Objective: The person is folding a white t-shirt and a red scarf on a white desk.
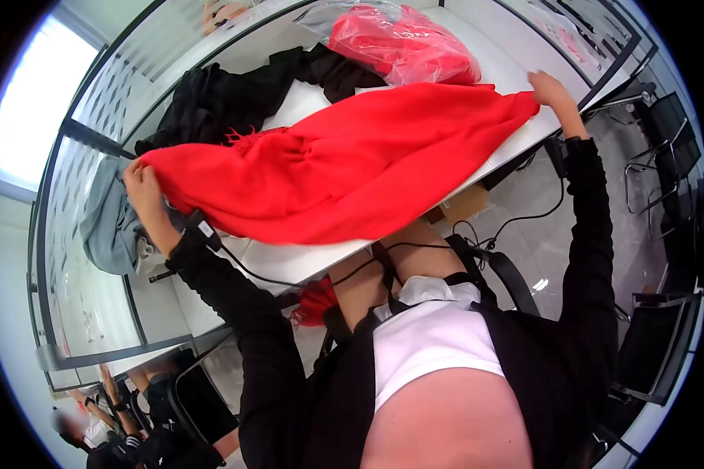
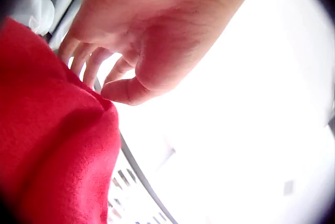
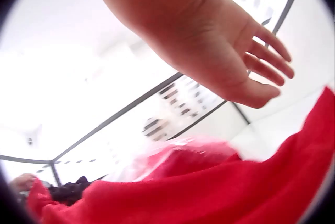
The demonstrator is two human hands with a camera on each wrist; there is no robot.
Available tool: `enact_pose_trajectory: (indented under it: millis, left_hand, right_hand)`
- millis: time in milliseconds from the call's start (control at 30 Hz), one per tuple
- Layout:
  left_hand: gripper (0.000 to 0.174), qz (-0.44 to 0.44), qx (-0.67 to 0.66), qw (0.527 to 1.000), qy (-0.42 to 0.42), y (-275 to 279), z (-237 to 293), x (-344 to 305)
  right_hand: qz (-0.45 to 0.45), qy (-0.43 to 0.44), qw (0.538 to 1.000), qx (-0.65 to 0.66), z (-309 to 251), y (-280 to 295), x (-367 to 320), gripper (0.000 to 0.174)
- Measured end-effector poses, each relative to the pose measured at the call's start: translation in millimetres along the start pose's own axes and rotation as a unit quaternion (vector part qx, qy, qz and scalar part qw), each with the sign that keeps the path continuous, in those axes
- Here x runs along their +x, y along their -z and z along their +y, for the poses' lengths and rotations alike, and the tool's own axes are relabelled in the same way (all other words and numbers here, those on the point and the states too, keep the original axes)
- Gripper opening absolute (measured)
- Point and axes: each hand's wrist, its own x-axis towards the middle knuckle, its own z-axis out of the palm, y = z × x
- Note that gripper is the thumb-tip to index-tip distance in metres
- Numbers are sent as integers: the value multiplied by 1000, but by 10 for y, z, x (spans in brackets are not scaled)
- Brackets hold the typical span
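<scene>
One red cloth (image 1: 321,168) lies lengthwise across the surface (image 1: 293,104), bunched in soft folds at its middle. The left hand (image 1: 143,191) pinches one end between thumb and curled fingers, probably to control that edge. At the opposite end, the right hand (image 1: 554,92) has its fingers straight and spread; whether they touch the cloth is hard to tell. Holding the hands this wide presumably suits the cloth's length. Black cloth (image 1: 219,98) and a clear plastic bag (image 1: 403,47) sit behind, which leaves the near side for the red one.
</scene>
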Motion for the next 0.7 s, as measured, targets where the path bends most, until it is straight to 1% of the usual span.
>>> enact_pose_trajectory:
  millis: [33, 67, 100, 133, 200, 267, 333, 367, 400, 433, 467, 533, 600, 633, 667, 700]
  left_hand:
    - [26, -17, 33, 997, -68, -105, 153, -136]
    - [27, -35, 67, 988, -135, -254, 387, -316]
    - [28, -86, 100, 972, -197, -372, 600, -474]
    - [30, -137, 134, 948, -256, -490, 773, -629]
    - [32, -250, 153, 902, -317, -780, 853, -910]
    - [35, -249, 247, 852, -387, -984, 732, -1160]
    - [36, -357, 317, 832, -282, -1119, 705, -1158]
    - [36, -408, 347, 813, -227, -1184, 678, -1147]
    - [31, -349, 275, 857, -261, -1194, 549, -1125]
    - [27, -350, 268, 873, -209, -1115, 612, -1078]
    - [23, -348, 261, 886, -159, -1009, 704, -992]
    - [18, -243, 144, 937, -204, -742, 661, -749]
    - [21, -126, 149, 947, -255, -423, 684, -505]
    - [24, -69, 215, 944, -242, -235, 591, -359]
    - [26, -12, 279, 933, -228, -49, 498, -203]
    - [30, 40, 295, 940, -168, 145, 486, -88]
  right_hand:
    - [64, 27, 997, 41, -381, 277, -84, 27]
    - [149, 106, 977, 109, -590, 296, -33, 31]
    - [245, 219, 919, 218, -853, 305, 35, 31]
    - [226, 216, 922, 230, -1279, 572, -93, 34]
    - [260, 320, 859, 304, -1913, 801, -242, 37]
    - [347, 400, 812, 246, -2435, 961, -354, 41]
    - [353, 413, 809, 224, -2856, 849, -393, 41]
    - [276, 411, 845, 202, -2996, 780, -370, 39]
    - [197, 406, 875, 177, -3112, 713, -328, 37]
    - [117, 398, 897, 152, -3166, 678, -284, 36]
    - [126, 393, 897, 157, -3138, 665, -206, 30]
    - [215, 401, 873, 175, -2815, 615, 20, 24]
    - [261, 343, 878, 208, -2354, 681, 177, 19]
    - [240, 327, 891, 204, -2108, 751, 247, 17]
    - [269, 292, 902, 169, -1879, 776, 314, 16]
    - [295, 255, 911, 134, -1650, 800, 382, 15]
